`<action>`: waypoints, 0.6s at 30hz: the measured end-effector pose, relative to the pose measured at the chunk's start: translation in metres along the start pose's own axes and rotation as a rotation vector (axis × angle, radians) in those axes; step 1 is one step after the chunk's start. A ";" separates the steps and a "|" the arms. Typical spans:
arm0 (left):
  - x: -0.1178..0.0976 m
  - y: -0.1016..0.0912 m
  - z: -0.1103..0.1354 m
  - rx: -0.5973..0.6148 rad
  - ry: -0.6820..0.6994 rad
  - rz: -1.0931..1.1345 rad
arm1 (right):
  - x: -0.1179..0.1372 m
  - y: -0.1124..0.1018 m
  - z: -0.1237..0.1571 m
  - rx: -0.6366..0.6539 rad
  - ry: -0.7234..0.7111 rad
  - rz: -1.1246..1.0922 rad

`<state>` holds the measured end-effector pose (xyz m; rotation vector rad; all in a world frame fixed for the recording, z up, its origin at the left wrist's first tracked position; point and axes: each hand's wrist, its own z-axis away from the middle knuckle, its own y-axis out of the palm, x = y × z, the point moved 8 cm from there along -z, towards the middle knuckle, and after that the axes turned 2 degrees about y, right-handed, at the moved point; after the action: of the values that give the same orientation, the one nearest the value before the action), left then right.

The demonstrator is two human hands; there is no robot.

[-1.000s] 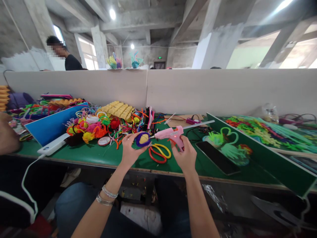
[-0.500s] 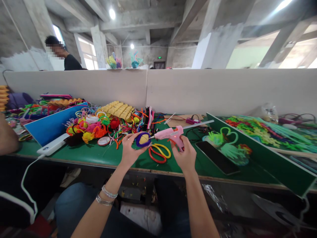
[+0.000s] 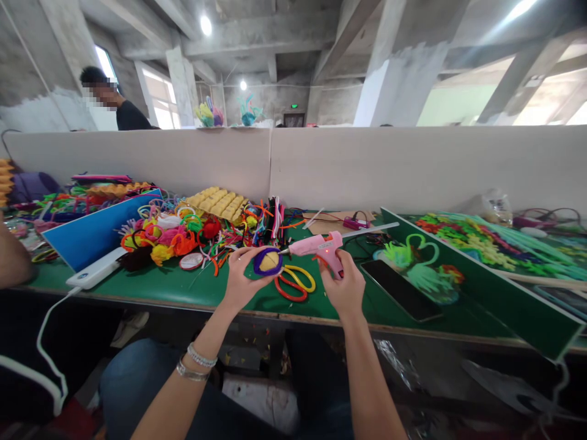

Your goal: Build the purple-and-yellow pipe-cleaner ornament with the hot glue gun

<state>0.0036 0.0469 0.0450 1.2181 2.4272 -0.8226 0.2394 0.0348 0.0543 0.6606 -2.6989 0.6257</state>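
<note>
My left hand [image 3: 241, 280] is closed around a small rounded piece [image 3: 268, 262], yellowish in the middle with purple fuzzy pipe cleaner wound about its rim. Gripped by its handle in my right hand [image 3: 345, 282] is a pink hot glue gun [image 3: 316, 244], a translucent glue stick [image 3: 370, 230] poking out of its back. The gun's nozzle meets or nearly meets the purple rim; contact is hard to tell. Below, scissors [image 3: 303, 287] with one red and one yellow handle lie on the green table, their blades hidden.
Colourful pom-poms and pipe cleaners [image 3: 172, 235] are heaped at left, beside a blue board [image 3: 103, 229] and a white power strip [image 3: 98, 269]. To the right lie a black phone [image 3: 401, 290], green pipe-cleaner figures [image 3: 426, 272] and a green divider [image 3: 486, 293]. Another person's arm [image 3: 13, 253] shows at far left.
The rounded piece has turned slightly in my left hand, showing more of its yellowish middle. The glue gun has shifted a little to the right with it.
</note>
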 end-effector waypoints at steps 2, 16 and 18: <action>-0.003 0.001 -0.001 0.021 0.016 0.012 | 0.000 -0.001 0.000 -0.014 -0.002 0.002; 0.003 0.006 0.000 0.040 -0.089 0.172 | 0.010 -0.009 0.000 -0.116 -0.146 0.228; 0.003 0.006 0.001 0.037 -0.094 0.191 | 0.011 -0.011 0.000 -0.126 -0.142 0.239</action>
<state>0.0069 0.0516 0.0407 1.3684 2.1905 -0.8508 0.2354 0.0224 0.0622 0.3657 -2.9484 0.4736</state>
